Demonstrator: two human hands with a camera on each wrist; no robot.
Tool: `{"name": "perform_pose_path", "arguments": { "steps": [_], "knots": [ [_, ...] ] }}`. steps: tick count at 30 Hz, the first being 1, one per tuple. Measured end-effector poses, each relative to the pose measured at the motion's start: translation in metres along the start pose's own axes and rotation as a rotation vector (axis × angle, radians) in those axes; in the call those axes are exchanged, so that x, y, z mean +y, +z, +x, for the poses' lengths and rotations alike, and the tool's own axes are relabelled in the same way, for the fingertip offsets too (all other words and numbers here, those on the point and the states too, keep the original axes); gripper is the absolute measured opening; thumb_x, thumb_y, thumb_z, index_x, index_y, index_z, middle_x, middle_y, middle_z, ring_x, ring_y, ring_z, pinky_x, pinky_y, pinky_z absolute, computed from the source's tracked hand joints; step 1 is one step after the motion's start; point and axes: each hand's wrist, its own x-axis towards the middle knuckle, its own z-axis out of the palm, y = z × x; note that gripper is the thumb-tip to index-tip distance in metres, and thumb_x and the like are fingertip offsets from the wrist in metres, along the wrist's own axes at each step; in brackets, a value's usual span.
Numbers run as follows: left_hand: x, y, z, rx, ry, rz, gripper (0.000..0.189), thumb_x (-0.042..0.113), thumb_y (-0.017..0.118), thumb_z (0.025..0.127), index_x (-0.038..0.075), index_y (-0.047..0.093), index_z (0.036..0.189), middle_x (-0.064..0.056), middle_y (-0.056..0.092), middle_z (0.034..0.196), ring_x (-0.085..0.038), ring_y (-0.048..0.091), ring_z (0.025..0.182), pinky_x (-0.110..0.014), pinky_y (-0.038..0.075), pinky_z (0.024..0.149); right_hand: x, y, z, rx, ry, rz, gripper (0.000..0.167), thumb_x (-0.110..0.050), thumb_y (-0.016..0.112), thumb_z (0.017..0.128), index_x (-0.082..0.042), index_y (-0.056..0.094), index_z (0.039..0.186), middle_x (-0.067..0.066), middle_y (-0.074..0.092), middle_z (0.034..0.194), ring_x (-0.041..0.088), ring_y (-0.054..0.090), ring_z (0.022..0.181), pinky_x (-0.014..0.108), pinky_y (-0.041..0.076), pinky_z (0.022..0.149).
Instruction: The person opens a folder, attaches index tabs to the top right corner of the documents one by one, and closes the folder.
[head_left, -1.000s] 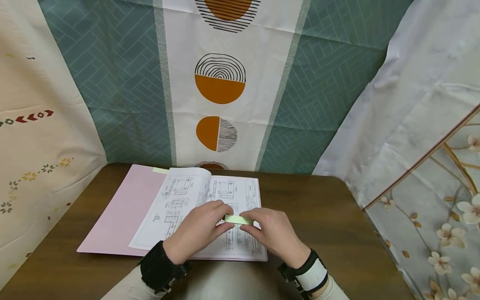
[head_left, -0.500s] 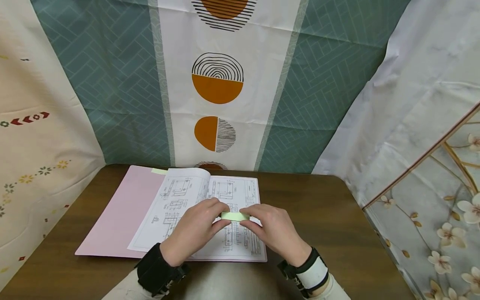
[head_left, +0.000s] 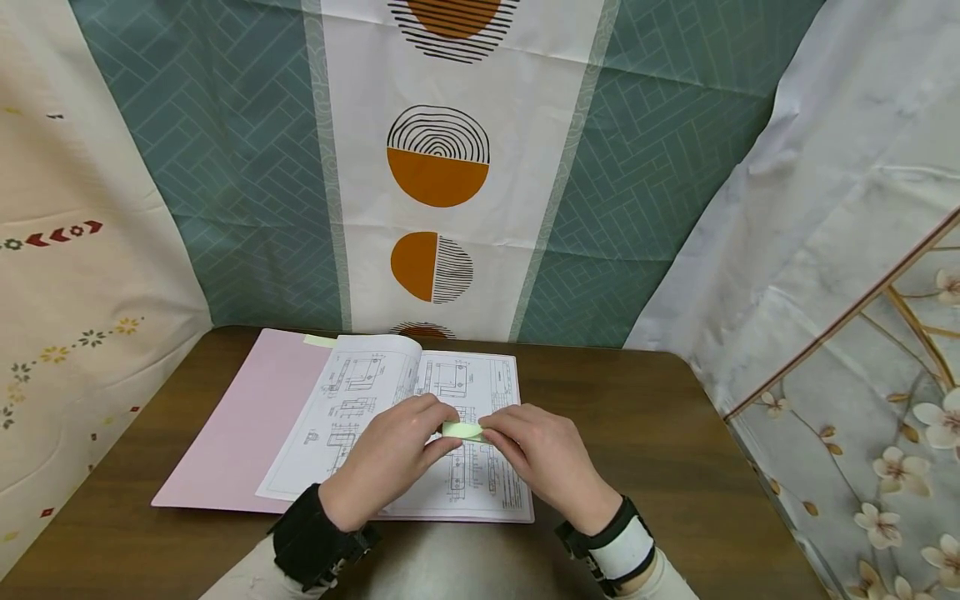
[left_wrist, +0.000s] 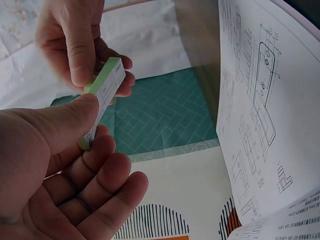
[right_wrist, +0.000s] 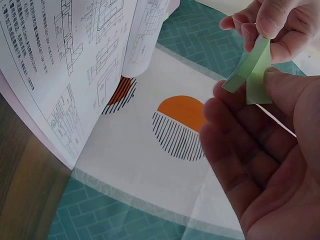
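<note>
Above the open booklet of technical drawings (head_left: 360,387), my left hand (head_left: 397,437) pinches a small pale green pad of sticky notes (head_left: 459,430) between thumb and fingers. The left wrist view shows the pad (left_wrist: 106,90) edge-on, with a printed white side. My right hand (head_left: 543,454) is at the pad's other end. In the right wrist view, its thumb and index finger pinch the top sticky note (right_wrist: 260,85), which bends away from the pad. The note's far end is still joined to the pad under the left thumb.
The booklet lies on a brown wooden table (head_left: 622,450), its pink cover (head_left: 247,433) spread to the left. A pale green sticky strip (head_left: 320,341) sits at that cover's top edge. Patterned cloth (head_left: 465,192) hangs behind the table and along both sides.
The right fingers have pulled the top note's right end up off the pad, so it now curves. The left hand has shifted slightly left with the pad, which earlier looked flat.
</note>
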Motion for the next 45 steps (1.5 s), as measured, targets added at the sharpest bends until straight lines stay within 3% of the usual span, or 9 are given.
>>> {"name": "perform_pose_path", "arguments": {
  "steps": [9,18,35,45],
  "knots": [
    [0.0006,0.0001,-0.0011,-0.001,0.001,-0.005,0.022,0.025,0.09,0.095,0.014,0.078,0.109,0.007,0.069,0.097,-0.008,0.058,0.084,-0.028,0.054,0.073,0.0021,0.0002,0.0003,0.07,-0.074,-0.018,0.019,-0.02,0.092,0.093,-0.018,0.085,0.111,-0.007,0.079,0.11,0.011,0.072,0.102,0.032,0.063,0.085],
    [0.0037,0.0004,-0.0001,-0.018,-0.013,0.007,0.022,0.029,0.089,0.096,0.016,0.079,0.111,0.009,0.069,0.098,-0.007,0.057,0.084,-0.028,0.054,0.074,0.0026,0.0002,0.0001,0.111,-0.141,-0.028,0.031,-0.011,0.101,0.08,-0.017,0.087,0.107,-0.007,0.079,0.104,0.011,0.072,0.097,0.031,0.063,0.084],
    [0.0075,0.0,-0.0023,-0.015,0.028,-0.008,0.021,0.025,0.091,0.094,0.015,0.078,0.108,0.008,0.068,0.096,-0.007,0.058,0.084,-0.029,0.054,0.074,0.0,-0.0011,0.0003,0.135,-0.152,-0.028,0.024,-0.017,0.1,0.082,-0.017,0.087,0.102,-0.007,0.077,0.099,0.011,0.07,0.095,0.029,0.063,0.083],
    [0.01,0.0003,-0.0012,-0.038,0.011,0.0,0.022,0.025,0.093,0.092,0.016,0.078,0.106,0.01,0.066,0.093,-0.007,0.056,0.081,-0.026,0.053,0.073,-0.0014,-0.0026,-0.0001,0.138,-0.118,-0.046,0.024,-0.013,0.1,0.083,-0.019,0.086,0.102,-0.007,0.076,0.098,0.011,0.068,0.092,0.028,0.062,0.077]
  ]
}}
